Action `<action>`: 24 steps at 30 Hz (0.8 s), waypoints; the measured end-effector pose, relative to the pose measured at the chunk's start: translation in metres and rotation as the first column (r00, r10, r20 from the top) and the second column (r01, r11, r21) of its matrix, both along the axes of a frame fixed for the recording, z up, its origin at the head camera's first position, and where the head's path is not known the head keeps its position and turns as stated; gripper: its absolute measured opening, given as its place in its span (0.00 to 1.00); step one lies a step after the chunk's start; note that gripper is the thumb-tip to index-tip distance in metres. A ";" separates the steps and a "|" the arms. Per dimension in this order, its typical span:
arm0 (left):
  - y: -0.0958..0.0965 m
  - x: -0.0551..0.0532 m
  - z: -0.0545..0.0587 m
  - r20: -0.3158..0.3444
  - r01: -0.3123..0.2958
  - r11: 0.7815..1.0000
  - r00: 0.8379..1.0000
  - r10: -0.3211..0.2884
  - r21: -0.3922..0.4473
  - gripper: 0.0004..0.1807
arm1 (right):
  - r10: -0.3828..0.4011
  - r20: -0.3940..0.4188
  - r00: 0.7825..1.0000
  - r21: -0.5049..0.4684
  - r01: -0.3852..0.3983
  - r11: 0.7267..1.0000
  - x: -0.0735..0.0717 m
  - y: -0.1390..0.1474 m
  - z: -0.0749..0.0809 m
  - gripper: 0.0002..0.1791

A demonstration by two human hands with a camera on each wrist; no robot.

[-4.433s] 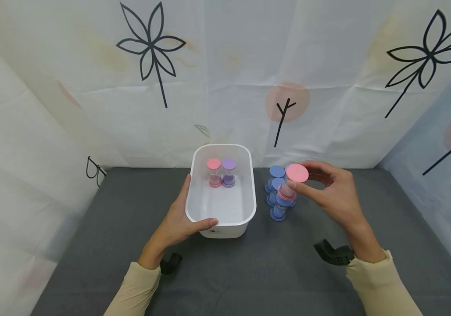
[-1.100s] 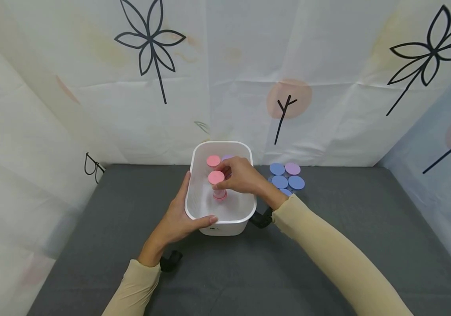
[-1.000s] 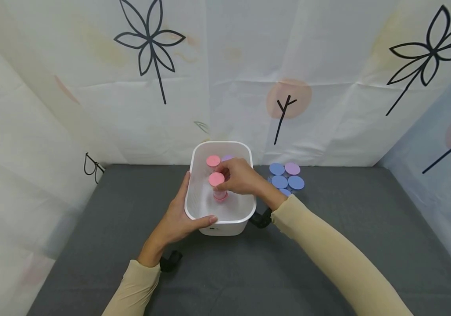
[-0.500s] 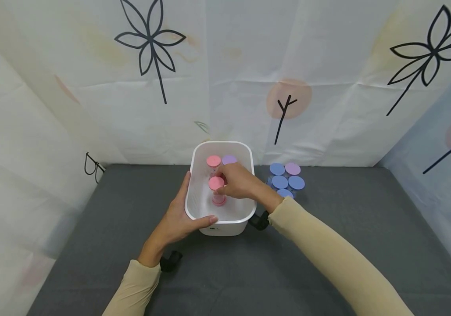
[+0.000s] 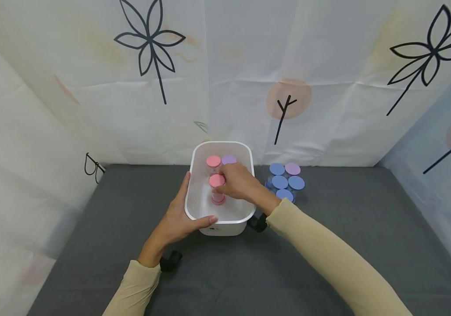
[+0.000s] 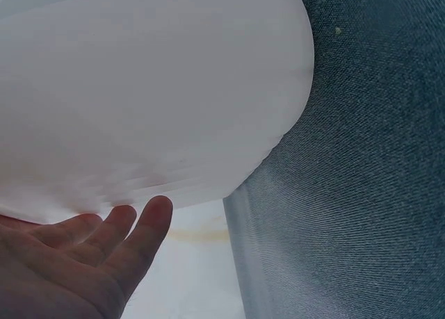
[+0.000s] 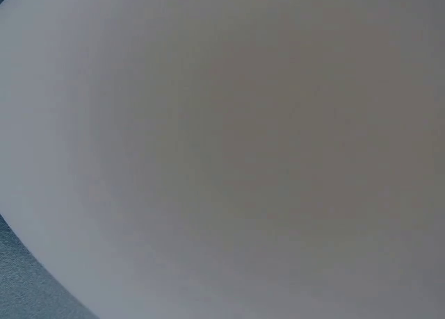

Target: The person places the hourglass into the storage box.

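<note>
A white plastic bin (image 5: 229,213) stands on the dark table. Along its left side my left hand (image 5: 176,219) holds it, thumb over the front rim; in the left wrist view its fingers (image 6: 142,239) lie against the outer wall. Inside the bin my right hand (image 5: 239,182) pinches a pink sand timer (image 5: 217,180), held upright. Behind that timer stand another pink sand timer (image 5: 213,161) and a purple sand timer (image 5: 229,159), the latter partly hidden by the right hand. The bin's wall (image 7: 229,152) fills most of the right wrist view.
Right of the bin, several blue sand timers (image 5: 280,182) and one purple-topped sand timer (image 5: 292,169) stand close together, near the right forearm. A patterned white cloth (image 5: 233,109) hangs behind the dark grey tabletop (image 5: 225,272).
My right hand has carried the pink sand timer left from the group into the bin. Lately it dipped nearer the front, then rose slightly. My left hand stays on the bin.
</note>
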State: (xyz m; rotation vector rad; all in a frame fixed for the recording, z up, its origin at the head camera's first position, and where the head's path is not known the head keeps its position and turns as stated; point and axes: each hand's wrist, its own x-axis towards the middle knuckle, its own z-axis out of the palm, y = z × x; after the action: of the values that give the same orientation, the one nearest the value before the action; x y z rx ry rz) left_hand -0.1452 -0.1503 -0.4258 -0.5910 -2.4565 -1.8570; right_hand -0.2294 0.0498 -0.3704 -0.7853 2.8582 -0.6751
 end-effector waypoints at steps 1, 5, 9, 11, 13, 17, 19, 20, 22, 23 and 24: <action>0.000 0.000 0.000 0.000 0.002 1.000 1.000 -0.002 0.003 0.70 | -0.011 0.002 1.000 0.000 0.011 1.000 0.000 -0.001 -0.001 0.17; -0.001 0.000 -0.001 0.003 0.009 1.000 1.000 -0.009 0.012 0.70 | -0.029 0.013 0.999 -0.015 0.029 0.999 0.001 -0.002 -0.002 0.17; -0.001 0.000 -0.002 0.003 0.008 1.000 1.000 -0.008 0.005 0.70 | -0.032 0.027 0.999 -0.031 0.033 0.999 0.002 -0.002 -0.002 0.15; -0.002 -0.001 -0.003 0.004 0.011 1.000 1.000 -0.011 0.004 0.70 | -0.038 0.035 0.999 -0.042 0.039 0.998 0.002 -0.002 -0.002 0.14; -0.002 -0.001 -0.003 0.006 0.011 1.000 1.000 -0.011 0.002 0.70 | -0.041 0.045 0.998 -0.059 0.043 0.997 0.002 -0.001 -0.001 0.13; -0.002 -0.001 -0.002 0.010 0.011 1.000 1.000 -0.011 0.005 0.69 | -0.029 0.053 0.998 -0.091 0.034 0.995 0.000 0.000 0.000 0.12; -0.002 -0.001 -0.002 0.011 0.009 1.000 1.000 -0.009 0.004 0.69 | -0.013 0.038 0.999 -0.103 0.017 0.995 0.000 0.002 0.001 0.13; -0.002 -0.001 -0.002 0.011 0.010 1.000 1.000 -0.010 0.004 0.70 | -0.002 0.029 1.000 -0.110 0.006 0.994 0.000 0.002 0.001 0.13; -0.001 -0.001 -0.002 0.009 0.014 1.000 1.000 -0.014 0.010 0.70 | 0.023 0.009 1.000 -0.126 -0.022 0.992 0.000 0.005 0.002 0.13; -0.001 -0.002 -0.002 0.008 0.018 1.000 1.000 -0.018 0.013 0.70 | 0.039 0.003 0.999 -0.137 -0.038 0.990 0.000 0.006 0.003 0.13; -0.001 -0.002 -0.002 0.008 0.019 1.000 1.000 -0.019 0.012 0.70 | 0.053 0.002 0.999 -0.150 -0.052 0.987 0.000 0.007 0.004 0.13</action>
State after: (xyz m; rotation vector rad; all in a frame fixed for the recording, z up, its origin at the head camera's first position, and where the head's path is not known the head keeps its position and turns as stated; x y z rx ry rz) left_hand -0.1472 -0.1510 -0.4280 -0.6099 -2.4520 -1.8829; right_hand -0.2297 0.0572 -0.3664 -0.8737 2.7952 -0.8915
